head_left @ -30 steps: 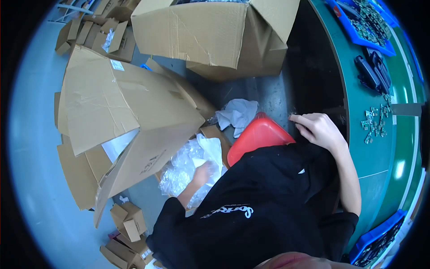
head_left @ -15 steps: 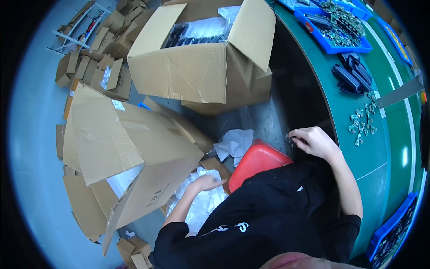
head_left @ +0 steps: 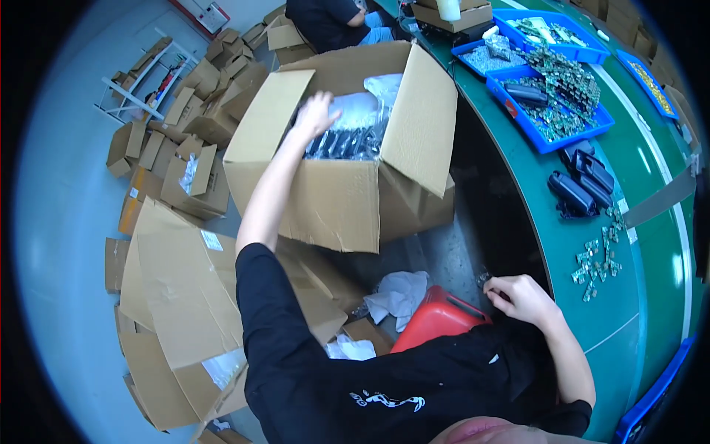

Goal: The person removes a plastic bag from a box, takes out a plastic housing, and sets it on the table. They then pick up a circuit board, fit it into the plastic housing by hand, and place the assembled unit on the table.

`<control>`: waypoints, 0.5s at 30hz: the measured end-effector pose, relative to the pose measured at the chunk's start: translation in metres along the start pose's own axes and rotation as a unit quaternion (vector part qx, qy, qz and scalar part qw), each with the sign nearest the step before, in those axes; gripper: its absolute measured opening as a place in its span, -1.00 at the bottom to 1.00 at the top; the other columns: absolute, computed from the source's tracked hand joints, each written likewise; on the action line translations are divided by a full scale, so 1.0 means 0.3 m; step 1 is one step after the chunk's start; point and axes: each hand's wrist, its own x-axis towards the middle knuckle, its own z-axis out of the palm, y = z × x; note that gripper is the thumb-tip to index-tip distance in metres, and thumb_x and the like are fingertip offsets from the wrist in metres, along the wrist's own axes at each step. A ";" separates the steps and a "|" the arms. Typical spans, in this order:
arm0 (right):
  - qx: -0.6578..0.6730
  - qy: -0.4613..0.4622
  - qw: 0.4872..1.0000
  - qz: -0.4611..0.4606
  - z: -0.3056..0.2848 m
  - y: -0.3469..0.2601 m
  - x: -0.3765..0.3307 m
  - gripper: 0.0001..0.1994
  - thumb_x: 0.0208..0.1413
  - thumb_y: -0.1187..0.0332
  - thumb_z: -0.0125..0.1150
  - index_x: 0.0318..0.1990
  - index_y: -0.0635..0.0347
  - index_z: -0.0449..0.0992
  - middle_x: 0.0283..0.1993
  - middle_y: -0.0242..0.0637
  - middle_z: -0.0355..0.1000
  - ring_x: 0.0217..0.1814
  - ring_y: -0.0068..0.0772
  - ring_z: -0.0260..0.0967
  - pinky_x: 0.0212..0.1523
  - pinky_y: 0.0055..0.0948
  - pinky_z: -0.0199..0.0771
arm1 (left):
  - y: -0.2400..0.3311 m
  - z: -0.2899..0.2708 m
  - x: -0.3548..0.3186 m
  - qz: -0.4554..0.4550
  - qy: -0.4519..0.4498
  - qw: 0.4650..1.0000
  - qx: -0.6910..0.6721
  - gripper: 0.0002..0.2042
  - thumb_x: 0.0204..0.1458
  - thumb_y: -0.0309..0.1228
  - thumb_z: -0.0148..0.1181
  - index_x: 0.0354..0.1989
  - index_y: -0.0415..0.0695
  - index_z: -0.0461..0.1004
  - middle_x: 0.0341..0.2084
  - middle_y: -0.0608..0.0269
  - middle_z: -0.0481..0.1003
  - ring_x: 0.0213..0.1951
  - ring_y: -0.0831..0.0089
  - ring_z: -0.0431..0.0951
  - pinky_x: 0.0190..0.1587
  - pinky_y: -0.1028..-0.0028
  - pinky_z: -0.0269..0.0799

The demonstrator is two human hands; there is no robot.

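Note:
My left arm is stretched forward, and my left hand [head_left: 316, 116] is over the open top of a big cardboard box [head_left: 303, 200]. The fingers look apart, with nothing visible in them. Beneath it lie dark items in clear plastic [head_left: 347, 142], packed in a row, and a pale wrapped sheet [head_left: 355, 109]. My right hand [head_left: 523, 300] stays low beside the table's edge, fingers curled together. A small glinting bit shows by its fingertips, too small to name. Close to that hand is a red plastic stool [head_left: 436, 323].
On the green table [head_left: 510, 126] stand a blue tray of circuit boards [head_left: 551, 111], black plastic housings [head_left: 580, 185] and loose boards [head_left: 597, 259]. Opened cartons [head_left: 185, 285] crowd the left. A white cloth [head_left: 398, 296] lies near the stool. Another person [head_left: 329, 22] sits beyond the box.
My left hand has moved from beside the white plastic near the stool up and forward to the big box. The view has tilted forward. My right hand keeps its curled pose.

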 end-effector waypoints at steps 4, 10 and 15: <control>-0.018 -0.010 0.999 0.036 -0.009 0.027 0.005 -0.89 0.06 0.44 0.20 -0.25 0.21 0.54 -0.42 -0.17 0.53 -0.36 -0.13 0.54 -0.29 -0.31 0.55 | -0.102 0.221 0.146 -0.128 -0.281 0.951 0.000 -0.02 0.01 0.34 0.05 0.36 -0.32 0.14 0.32 -0.20 0.20 0.34 -0.01 0.24 0.37 0.20 0.19; -0.014 -0.025 0.998 0.049 -0.011 0.029 0.026 -0.89 0.08 0.43 0.20 -0.24 0.21 0.55 -0.41 -0.18 0.54 -0.36 -0.15 0.55 -0.27 -0.30 0.57 | -0.043 0.473 0.258 -0.131 -0.303 0.934 -0.137 0.07 0.01 0.44 -0.12 0.45 -0.29 -0.07 0.42 -0.22 -0.01 0.42 -0.01 0.08 0.42 0.15 0.07; -0.015 0.008 0.998 0.059 -0.031 0.043 0.047 -0.88 0.08 0.43 0.20 -0.24 0.22 0.55 -0.41 -0.19 0.54 -0.35 -0.16 0.55 -0.26 -0.31 0.57 | 0.097 0.608 0.249 -0.114 -0.363 0.923 -0.064 0.01 0.07 0.37 -0.14 0.44 -0.31 -0.07 0.44 -0.25 -0.10 0.39 -0.14 0.11 0.38 0.09 0.12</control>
